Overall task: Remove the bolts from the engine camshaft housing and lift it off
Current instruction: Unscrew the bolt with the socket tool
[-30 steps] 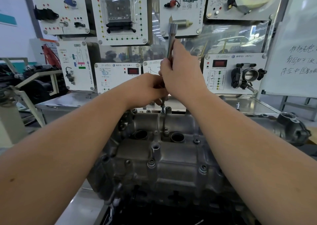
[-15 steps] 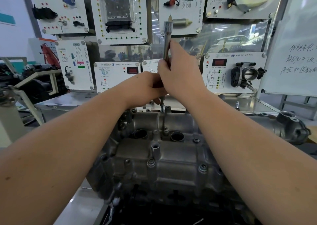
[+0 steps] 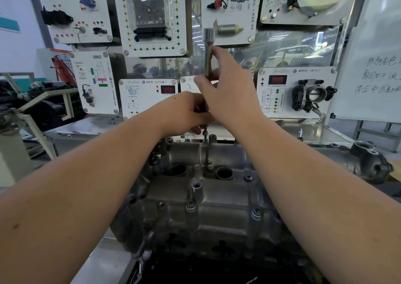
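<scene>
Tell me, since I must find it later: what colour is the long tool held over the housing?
Silver-grey metal extension bar, best in the head view.

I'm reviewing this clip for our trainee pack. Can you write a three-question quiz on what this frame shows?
1. True or false: both hands grip the socket extension bar.
2. Where does the bar's lower tip sit? A) on a bolt at the far edge of the camshaft housing; B) in a round bore near the middle; C) on the metal bench.
3. Which hand is higher on the bar?

Key:
1. True: the left hand and right hand both hold it.
2. A: the tip meets the bolt.
3. The right hand.
</scene>
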Tool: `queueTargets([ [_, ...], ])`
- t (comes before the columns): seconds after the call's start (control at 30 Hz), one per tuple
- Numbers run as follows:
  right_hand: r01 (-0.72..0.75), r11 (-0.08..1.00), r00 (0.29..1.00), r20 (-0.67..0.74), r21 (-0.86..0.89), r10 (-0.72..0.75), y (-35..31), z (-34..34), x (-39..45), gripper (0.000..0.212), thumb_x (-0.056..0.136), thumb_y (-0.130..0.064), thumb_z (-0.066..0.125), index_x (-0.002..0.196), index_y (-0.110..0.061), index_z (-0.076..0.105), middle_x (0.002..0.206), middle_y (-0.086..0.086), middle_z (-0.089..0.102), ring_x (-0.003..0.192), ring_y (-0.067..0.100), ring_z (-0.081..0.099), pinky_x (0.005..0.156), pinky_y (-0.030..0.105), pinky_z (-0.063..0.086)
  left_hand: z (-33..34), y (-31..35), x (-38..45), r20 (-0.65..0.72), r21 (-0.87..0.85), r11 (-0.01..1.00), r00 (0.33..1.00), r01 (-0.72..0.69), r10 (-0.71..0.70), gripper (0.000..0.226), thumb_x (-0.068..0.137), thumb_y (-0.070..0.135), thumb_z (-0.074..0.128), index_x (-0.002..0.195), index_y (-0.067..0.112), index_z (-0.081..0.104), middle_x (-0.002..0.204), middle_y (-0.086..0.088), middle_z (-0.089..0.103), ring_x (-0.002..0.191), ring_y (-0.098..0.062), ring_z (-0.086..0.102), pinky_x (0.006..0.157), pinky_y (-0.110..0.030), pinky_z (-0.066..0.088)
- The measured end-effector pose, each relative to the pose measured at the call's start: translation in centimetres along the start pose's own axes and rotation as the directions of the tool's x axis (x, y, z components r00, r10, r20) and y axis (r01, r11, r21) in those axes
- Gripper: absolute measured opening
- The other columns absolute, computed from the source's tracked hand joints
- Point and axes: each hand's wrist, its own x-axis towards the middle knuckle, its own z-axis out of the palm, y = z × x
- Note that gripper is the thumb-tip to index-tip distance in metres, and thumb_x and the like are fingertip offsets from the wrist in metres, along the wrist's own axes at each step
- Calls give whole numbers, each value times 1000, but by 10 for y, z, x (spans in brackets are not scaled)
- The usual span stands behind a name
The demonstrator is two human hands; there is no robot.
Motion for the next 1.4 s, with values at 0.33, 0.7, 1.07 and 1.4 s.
queueTargets([
  [0.33, 18, 997, 1000, -9, -69, -19, 3, 2, 3, 2, 99, -17, 48, 99, -17, 46, 70, -2, 55, 60, 8, 52, 45, 16, 33, -1, -1, -1, -5, -42, 999, 1000, -4, 4, 11, 98, 26, 60, 93, 33, 67, 84, 17, 75, 74, 1, 73, 54, -5, 46],
  [0.7, -32, 1000, 999, 23, -2, 32, 2, 2, 5, 25, 102, -17, 51, 125, -10, 47, 87, 4, 66, 82, 20, 71, 69, 40, 59, 1, -2, 0, -4, -45, 999, 1000, -6, 6, 11, 99, 24, 58, 100, 26, 69, 86, 12, 75, 75, 3, 71, 53, -6, 44],
  [1.07, -22, 999, 999, -50, -37, 20, 2, 1, 4, 13, 97, -15, 51, 109, -14, 55, 76, 2, 62, 67, 13, 58, 55, 27, 47, 3, -1, 1, -9, -27, 1000, 1000, 11, -12, 18, 99, 39, 53, 102, 30, 68, 91, 11, 75, 74, -1, 73, 70, -26, 55],
  [1.4, 15, 998, 1000, -26, -62, -17, 0, 1, 3, 14, 96, -18, 55, 108, -15, 62, 82, -5, 65, 73, 11, 60, 57, 19, 42, 1, 0, 0, -30, -33, 999, 1000, -4, 3, 15, 92, 39, 59, 99, 28, 67, 85, 12, 76, 70, -4, 73, 73, -30, 58],
])
